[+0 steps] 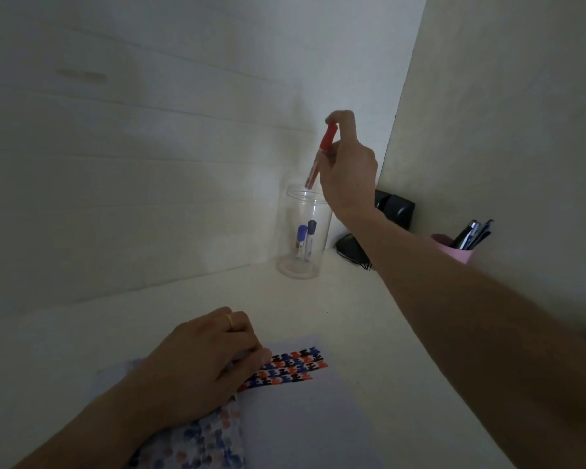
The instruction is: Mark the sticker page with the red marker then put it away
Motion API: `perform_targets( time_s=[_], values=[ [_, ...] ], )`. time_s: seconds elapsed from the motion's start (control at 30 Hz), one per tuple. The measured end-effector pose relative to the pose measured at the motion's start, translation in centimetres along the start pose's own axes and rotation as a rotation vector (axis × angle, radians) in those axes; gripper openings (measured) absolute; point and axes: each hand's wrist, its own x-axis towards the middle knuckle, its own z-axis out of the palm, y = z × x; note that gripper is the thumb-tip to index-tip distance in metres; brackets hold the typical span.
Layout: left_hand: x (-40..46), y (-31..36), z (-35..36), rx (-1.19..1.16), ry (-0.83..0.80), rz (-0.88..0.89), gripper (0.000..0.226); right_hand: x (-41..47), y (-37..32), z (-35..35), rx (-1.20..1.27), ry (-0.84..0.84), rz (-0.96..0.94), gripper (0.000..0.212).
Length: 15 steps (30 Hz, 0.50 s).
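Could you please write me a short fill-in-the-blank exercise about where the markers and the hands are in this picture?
1. The right hand holds the red marker with its lower tip at the rim of the clear ____.
2. Already standing inside the clear jar are ____ blue-capped markers.
3. The left hand rests on the ____ page.
4. The pens at the right stand in a ____ cup.

Missing words: jar; two; sticker; pink
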Motion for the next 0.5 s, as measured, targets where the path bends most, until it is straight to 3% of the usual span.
perform_targets(
  time_s=[0.27, 0.5],
  values=[
    [0.0, -0.1, 0.1, -0.019, 0.014, 0.016, 0.041, -0.9, 2.3, 2.6, -0.131, -0.191, 0.101, 0.021],
    [0.0, -0.3, 0.3, -0.016, 0.002, 0.017, 0.042, -1.9, 1.8, 1.9, -0.154, -0.274, 0.108, 0.028]
  ],
)
